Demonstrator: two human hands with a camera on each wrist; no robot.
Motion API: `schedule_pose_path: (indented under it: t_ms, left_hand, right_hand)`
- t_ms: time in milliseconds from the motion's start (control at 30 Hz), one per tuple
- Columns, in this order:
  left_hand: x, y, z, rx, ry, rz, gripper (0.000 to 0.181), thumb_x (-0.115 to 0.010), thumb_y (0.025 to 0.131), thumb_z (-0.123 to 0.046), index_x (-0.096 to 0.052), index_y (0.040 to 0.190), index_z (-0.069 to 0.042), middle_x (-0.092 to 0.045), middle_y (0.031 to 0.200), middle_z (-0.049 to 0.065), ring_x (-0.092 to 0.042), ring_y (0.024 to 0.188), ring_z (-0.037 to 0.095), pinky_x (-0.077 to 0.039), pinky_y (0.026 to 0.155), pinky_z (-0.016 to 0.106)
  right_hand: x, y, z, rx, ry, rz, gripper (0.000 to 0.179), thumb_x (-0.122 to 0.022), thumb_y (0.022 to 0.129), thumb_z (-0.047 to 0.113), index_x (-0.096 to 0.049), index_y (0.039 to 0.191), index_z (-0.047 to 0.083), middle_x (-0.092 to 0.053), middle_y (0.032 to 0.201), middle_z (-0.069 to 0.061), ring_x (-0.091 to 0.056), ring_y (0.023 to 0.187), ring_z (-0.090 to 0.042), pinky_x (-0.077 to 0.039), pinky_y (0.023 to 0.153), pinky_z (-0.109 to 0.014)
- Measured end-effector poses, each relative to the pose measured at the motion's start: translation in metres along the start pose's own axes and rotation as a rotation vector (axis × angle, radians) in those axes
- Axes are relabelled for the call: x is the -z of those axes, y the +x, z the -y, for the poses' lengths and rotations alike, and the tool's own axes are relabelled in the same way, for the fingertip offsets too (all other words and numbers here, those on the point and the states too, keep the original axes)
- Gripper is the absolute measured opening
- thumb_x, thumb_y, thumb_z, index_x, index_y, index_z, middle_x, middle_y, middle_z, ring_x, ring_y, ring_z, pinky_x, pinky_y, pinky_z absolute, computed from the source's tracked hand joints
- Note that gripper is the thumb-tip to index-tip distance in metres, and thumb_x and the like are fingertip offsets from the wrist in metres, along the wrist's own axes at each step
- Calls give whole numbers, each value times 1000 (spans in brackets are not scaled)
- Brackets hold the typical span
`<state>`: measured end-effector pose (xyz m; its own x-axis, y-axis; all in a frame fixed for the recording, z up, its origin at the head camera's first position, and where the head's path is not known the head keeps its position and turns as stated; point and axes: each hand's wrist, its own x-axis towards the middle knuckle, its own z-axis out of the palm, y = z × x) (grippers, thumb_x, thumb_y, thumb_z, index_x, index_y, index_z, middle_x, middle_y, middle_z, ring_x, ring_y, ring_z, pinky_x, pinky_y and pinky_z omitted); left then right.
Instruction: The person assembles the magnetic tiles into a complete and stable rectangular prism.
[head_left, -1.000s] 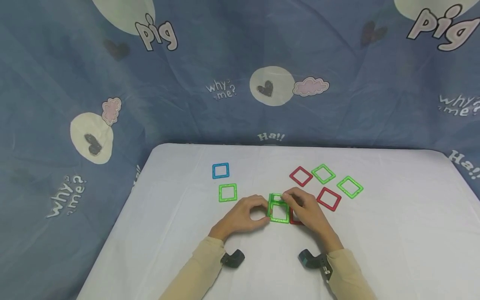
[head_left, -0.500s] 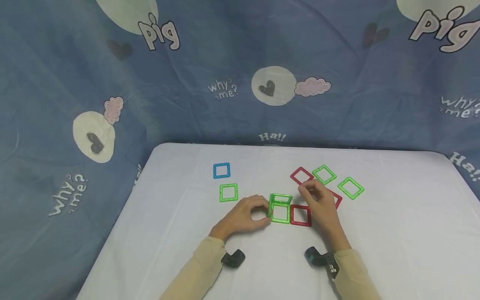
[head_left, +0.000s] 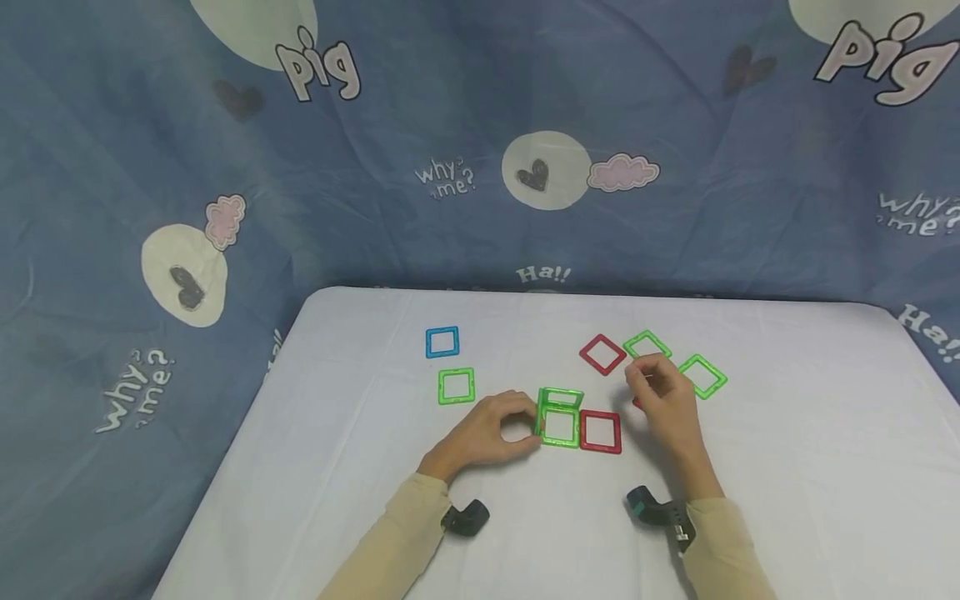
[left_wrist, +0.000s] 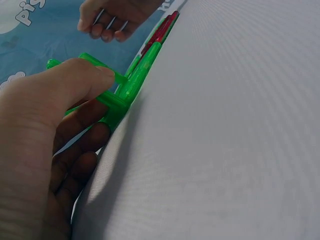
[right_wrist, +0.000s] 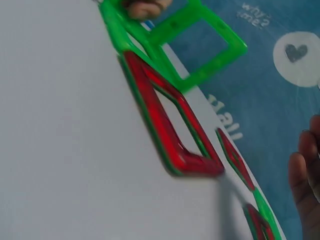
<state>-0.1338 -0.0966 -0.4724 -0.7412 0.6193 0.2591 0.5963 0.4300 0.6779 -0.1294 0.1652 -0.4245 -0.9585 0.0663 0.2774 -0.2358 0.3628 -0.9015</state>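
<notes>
My left hand [head_left: 487,429] pinches a green square magnetic tile [left_wrist: 118,106] that stands on edge, thumb on one side and fingers on the other. This tile is joined to a flat green tile [head_left: 559,442]. Another green tile [right_wrist: 172,27] stands upright along the far side of the flat one. A red magnetic tile [head_left: 601,449] lies flat against the right side of the green base. My right hand [head_left: 670,408] hovers to the right, fingers loosely bent and holding nothing. Under it, a second red tile [head_left: 637,402] is mostly hidden.
Behind the right hand lie a red tile [head_left: 587,362] and two green tiles, one farther back [head_left: 647,333] and one to the right [head_left: 718,387]. At the back left are a blue tile [head_left: 428,343] and a green tile [head_left: 442,387]. A patterned blue cloth [head_left: 450,242] hangs behind the white table [head_left: 360,400].
My right hand has let go of the upright far green tile and moved right, over the loose tiles, uncovering the flat red tile. My left hand has stayed in place.
</notes>
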Motion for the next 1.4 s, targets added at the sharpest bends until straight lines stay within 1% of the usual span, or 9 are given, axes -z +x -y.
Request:
schedule_pose_path:
  t_ms: [100,267,467,567,667,833,967,1133,1400]
  left_hand:
    - [0,0,0,4,-2,3,18,-66,77,-30,-57,93,-30,-56,91,-20,-51,86,-3,-43,83,15]
    - [0,1,1,6,0,6,17,-65,78,-32,-58,92,-30,-55,91,-20,-51,87,-3,-43,84,16]
    - [0,1,0,11,1,9,17,-65,78,-33,-58,92,-30,-55,91,-20,-50,87,-4,-43,84,16]
    - [-1,1,1,11,0,8,17,-65,78,-32,-57,93,-30,-55,92,-20,-50,87,-4,-43,84,15]
    - [-2,1,2,8,-1,7,18,-65,78,-32,-57,93,-30,-55,92,-20,-50,87,-4,-43,84,15]
    - [-1,1,2,8,7,4,18,-66,77,-31,-57,93,-30,-56,92,-20,-50,87,-4,-43,85,15]
    - [-1,0,1,2,16,-2,19,-67,77,-30,-57,93,-30,-56,92,-19,-50,87,-4,-44,85,16]
    - [0,1,1,4,18,-6,18,-66,77,-33,-57,93,-30,-56,91,-20,-50,87,-4,-44,84,16]
    - [1,1,-1,14,18,3,18,-66,77,-32,-57,93,-31,-55,91,-21,-50,87,-4,-43,86,17]
  right_hand:
    - [6,2,-3,-22,-6,-13,13,-53,88,16,-55,92,4,-55,85,-1,-53,76,-6,-43,69,-10]
    - [14,4,-7,-43,-4,-40,14,-53,88,16,-55,92,4,-55,84,-4,-53,79,-5,-42,72,-9]
    - [18,4,-9,-57,-6,-43,15,-53,88,17,-55,92,3,-55,85,-5,-53,78,-3,-42,71,-9]
    - [20,4,-12,-68,-30,-49,14,-54,88,17,-56,93,4,-56,85,-4,-54,77,-3,-42,69,-9]
    - [22,6,-25,-85,-31,-59,16,-54,88,22,-56,94,8,-57,87,-2,-56,78,-5,-43,69,-10]
    - [28,9,-39,-110,-60,-99,19,-54,88,27,-56,95,11,-57,90,2,-56,80,-6,-44,70,-8]
    - [34,10,-49,-118,-97,-145,19,-53,88,30,-56,95,13,-58,88,4,-56,80,-4,-43,72,-8]
    - [42,11,-53,-125,-96,-192,21,-53,87,31,-57,95,12,-57,86,5,-56,81,-3,-41,73,-9]
    - [55,9,-55,-192,-129,-239,27,-52,87,35,-56,97,10,-56,87,10,-55,84,1,-40,79,-11]
